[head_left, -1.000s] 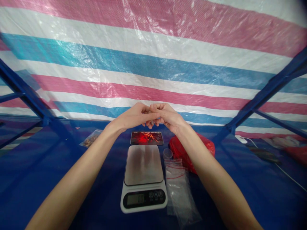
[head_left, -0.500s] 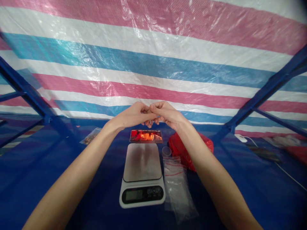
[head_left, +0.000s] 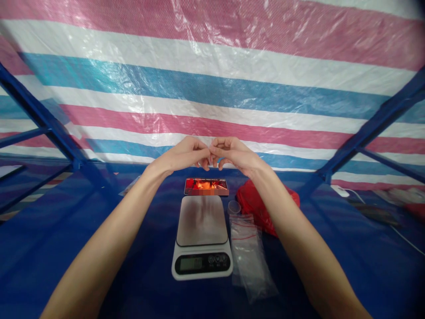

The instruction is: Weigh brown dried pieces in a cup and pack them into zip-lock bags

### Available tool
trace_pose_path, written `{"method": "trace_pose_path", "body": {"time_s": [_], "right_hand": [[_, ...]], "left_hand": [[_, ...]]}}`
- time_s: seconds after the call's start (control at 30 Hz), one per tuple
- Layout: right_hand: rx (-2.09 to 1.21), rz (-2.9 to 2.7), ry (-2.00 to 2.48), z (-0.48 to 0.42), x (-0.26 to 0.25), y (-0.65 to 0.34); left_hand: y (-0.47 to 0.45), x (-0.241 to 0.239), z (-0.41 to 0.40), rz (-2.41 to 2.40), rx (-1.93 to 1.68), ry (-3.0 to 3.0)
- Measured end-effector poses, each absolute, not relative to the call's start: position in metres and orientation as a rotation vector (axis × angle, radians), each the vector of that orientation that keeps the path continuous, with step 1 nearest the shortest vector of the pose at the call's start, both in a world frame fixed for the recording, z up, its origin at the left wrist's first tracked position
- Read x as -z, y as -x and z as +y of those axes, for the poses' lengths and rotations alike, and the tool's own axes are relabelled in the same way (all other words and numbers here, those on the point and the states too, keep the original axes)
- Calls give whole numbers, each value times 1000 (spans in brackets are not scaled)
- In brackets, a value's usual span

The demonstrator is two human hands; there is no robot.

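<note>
My left hand [head_left: 190,154] and my right hand [head_left: 236,153] meet fingertip to fingertip, raised beyond the far end of the kitchen scale [head_left: 202,221]. Both are closed in a pinch. Whatever lies between the fingers is too small or too hidden to make out. The white scale has a bare metal plate and a dim display. Behind it a phone [head_left: 206,186] shows a red and orange picture. Right of the scale are a small clear round lid or cup [head_left: 234,207] and clear zip bags [head_left: 250,257]. A red plastic bag [head_left: 247,197] lies partly behind my right forearm.
A clear packet [head_left: 130,186] lies partly behind my left forearm. Blue metal struts [head_left: 40,113] slant at both sides, with a striped plastic sheet [head_left: 212,84] behind. A white plug or adapter with a cable [head_left: 340,191] is at far right, on the blue surface.
The view has shifted a little, so the scale, phone and bags sit slightly further right. My fingertips were overlapping more; the hands are now a bit further apart, still touching or nearly so.
</note>
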State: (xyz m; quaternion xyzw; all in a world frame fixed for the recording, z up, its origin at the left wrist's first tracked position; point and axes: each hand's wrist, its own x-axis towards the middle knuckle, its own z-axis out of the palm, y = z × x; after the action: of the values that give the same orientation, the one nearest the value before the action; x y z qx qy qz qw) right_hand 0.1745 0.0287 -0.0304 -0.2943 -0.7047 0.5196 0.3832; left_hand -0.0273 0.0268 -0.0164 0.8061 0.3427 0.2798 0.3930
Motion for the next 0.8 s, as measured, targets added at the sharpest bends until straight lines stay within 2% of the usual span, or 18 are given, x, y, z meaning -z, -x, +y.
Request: {"method": "trace_pose_path", "body": {"time_s": [0.27,0.4,0.67,0.8], "right_hand": [[-1026,-1986,971,30,38,-168],[-1020,-2074,1037,34,41,-166],[-755,-1858,1224,45,51,-166],[-806,-1734,1142,47,54,-163]], "left_hand": [[26,19,24,1148,-609,-2327],[25,21,26,1188,-531,-2300],[27,20,29,1421,-635,-2206],[24,17,28,1390,-659,-2235]]}}
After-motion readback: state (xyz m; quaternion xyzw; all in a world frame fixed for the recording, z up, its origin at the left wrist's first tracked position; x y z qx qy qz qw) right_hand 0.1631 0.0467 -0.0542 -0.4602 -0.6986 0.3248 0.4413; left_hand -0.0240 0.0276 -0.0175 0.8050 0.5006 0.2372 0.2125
